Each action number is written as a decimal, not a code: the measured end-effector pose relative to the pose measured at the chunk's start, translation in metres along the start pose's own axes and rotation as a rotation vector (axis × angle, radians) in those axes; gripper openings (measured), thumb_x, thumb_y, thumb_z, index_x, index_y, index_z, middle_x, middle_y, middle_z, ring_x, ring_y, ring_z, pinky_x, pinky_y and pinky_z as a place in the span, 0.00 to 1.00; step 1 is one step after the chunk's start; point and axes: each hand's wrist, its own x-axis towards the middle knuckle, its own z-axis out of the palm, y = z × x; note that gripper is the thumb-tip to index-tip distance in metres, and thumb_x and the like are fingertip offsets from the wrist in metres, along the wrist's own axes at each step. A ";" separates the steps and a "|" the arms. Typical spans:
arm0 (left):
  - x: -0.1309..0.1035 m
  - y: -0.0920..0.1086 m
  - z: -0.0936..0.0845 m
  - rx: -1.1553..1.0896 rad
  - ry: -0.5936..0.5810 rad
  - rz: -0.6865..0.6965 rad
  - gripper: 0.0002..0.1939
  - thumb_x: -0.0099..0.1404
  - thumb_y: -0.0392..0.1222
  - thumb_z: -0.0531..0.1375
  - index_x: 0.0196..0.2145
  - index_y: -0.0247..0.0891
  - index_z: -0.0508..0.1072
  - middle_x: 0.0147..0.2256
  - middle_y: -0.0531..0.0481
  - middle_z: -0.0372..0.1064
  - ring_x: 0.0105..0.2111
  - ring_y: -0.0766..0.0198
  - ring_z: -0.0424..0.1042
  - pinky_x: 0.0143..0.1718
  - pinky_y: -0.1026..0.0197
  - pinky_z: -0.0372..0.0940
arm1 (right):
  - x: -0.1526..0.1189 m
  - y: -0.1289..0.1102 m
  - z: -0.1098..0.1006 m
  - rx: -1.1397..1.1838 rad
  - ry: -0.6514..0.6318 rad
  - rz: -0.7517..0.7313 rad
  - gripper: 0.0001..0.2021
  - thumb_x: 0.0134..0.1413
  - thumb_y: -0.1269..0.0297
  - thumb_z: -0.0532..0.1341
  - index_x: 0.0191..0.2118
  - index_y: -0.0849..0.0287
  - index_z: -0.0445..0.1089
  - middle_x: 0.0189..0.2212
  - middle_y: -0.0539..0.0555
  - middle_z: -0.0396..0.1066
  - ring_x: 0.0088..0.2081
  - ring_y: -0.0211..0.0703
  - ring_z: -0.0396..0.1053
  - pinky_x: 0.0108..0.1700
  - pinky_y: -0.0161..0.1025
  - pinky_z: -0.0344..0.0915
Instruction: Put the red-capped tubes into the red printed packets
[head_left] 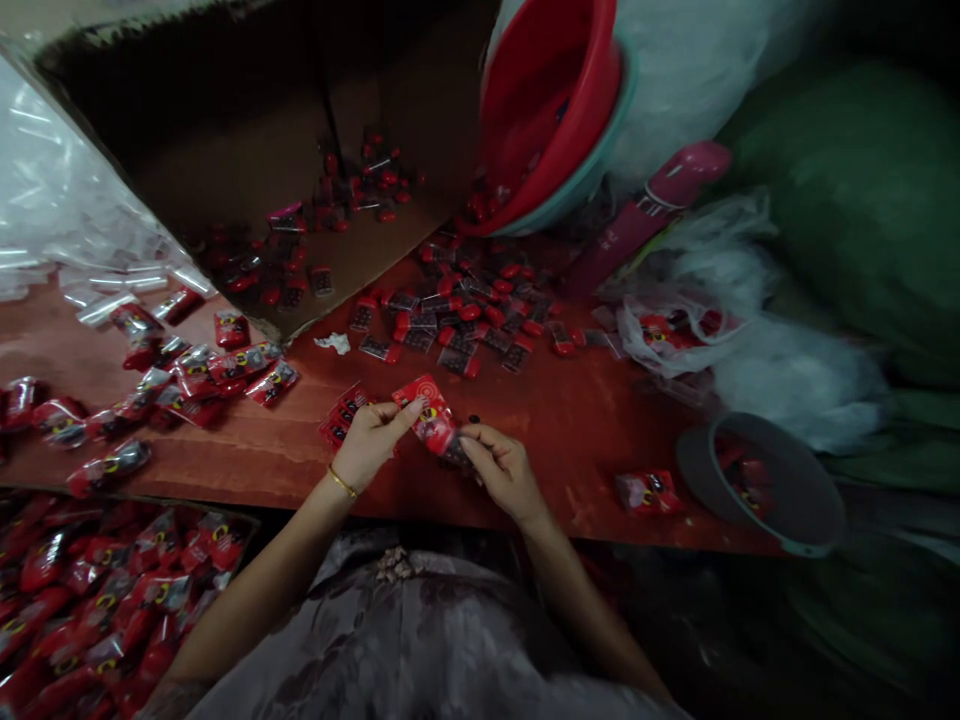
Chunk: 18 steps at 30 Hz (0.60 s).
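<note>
Above the near edge of the table, my left hand [367, 440], with a gold bracelet, pinches a red printed card [429, 408] with yellow and black marks between thumb and fingers. My right hand [504, 468] is closed at the card's lower right end on a small clear case with dark contents [454, 450]; the two overlap, and I cannot tell whether one is inside the other. Beneath my left hand lies a stack of red printed cards [341, 415], partly covered by the fingers. A small black piece [473, 419] rests just beyond my right fingertips.
Small red-ended clear cases [469, 320] lie heaped beyond my hands, before a cardboard box [405, 245] and a tilted red basin [600, 90]. Wrapped red packs [195, 375] spread leftward. Rightward are a pink flask [637, 215], plastic bags [787, 370] and a grey bowl [697, 465].
</note>
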 end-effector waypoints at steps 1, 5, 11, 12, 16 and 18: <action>0.000 0.000 0.001 -0.015 -0.002 -0.009 0.19 0.45 0.54 0.66 0.25 0.33 0.77 0.22 0.51 0.72 0.23 0.68 0.66 0.28 0.65 0.61 | 0.000 0.001 0.001 -0.003 0.030 -0.004 0.13 0.55 0.56 0.54 0.32 0.59 0.70 0.19 0.47 0.64 0.19 0.33 0.59 0.22 0.31 0.56; -0.003 0.000 0.009 -0.089 -0.046 -0.061 0.19 0.38 0.48 0.71 0.27 0.33 0.78 0.25 0.50 0.74 0.25 0.66 0.69 0.33 0.62 0.64 | 0.001 0.004 0.003 -0.048 0.076 -0.052 0.13 0.56 0.57 0.53 0.35 0.59 0.70 0.21 0.48 0.66 0.23 0.35 0.63 0.25 0.31 0.60; -0.004 -0.006 0.018 -0.195 -0.021 -0.155 0.18 0.35 0.45 0.72 0.24 0.32 0.77 0.24 0.50 0.74 0.24 0.67 0.68 0.32 0.63 0.64 | 0.002 0.011 0.015 -0.136 0.197 -0.119 0.11 0.58 0.59 0.52 0.37 0.59 0.69 0.27 0.50 0.69 0.28 0.37 0.67 0.31 0.33 0.64; -0.004 -0.008 0.019 -0.221 0.012 -0.166 0.18 0.34 0.45 0.72 0.22 0.32 0.76 0.23 0.50 0.73 0.23 0.68 0.68 0.31 0.64 0.64 | 0.002 0.012 0.018 -0.140 0.206 -0.117 0.11 0.58 0.60 0.52 0.38 0.58 0.68 0.28 0.51 0.70 0.29 0.38 0.68 0.32 0.33 0.64; -0.005 -0.014 0.021 -0.377 0.041 -0.153 0.18 0.36 0.44 0.72 0.26 0.33 0.77 0.25 0.50 0.74 0.26 0.68 0.69 0.32 0.65 0.63 | 0.001 0.012 0.030 -0.133 0.145 -0.136 0.11 0.58 0.60 0.51 0.39 0.58 0.67 0.34 0.53 0.72 0.34 0.40 0.70 0.37 0.36 0.66; -0.005 -0.017 0.022 -0.418 0.016 -0.145 0.17 0.39 0.44 0.71 0.27 0.33 0.78 0.26 0.50 0.74 0.27 0.68 0.70 0.33 0.65 0.63 | 0.002 0.012 0.033 -0.105 0.138 -0.124 0.11 0.58 0.59 0.51 0.39 0.58 0.67 0.34 0.54 0.72 0.33 0.40 0.69 0.36 0.36 0.66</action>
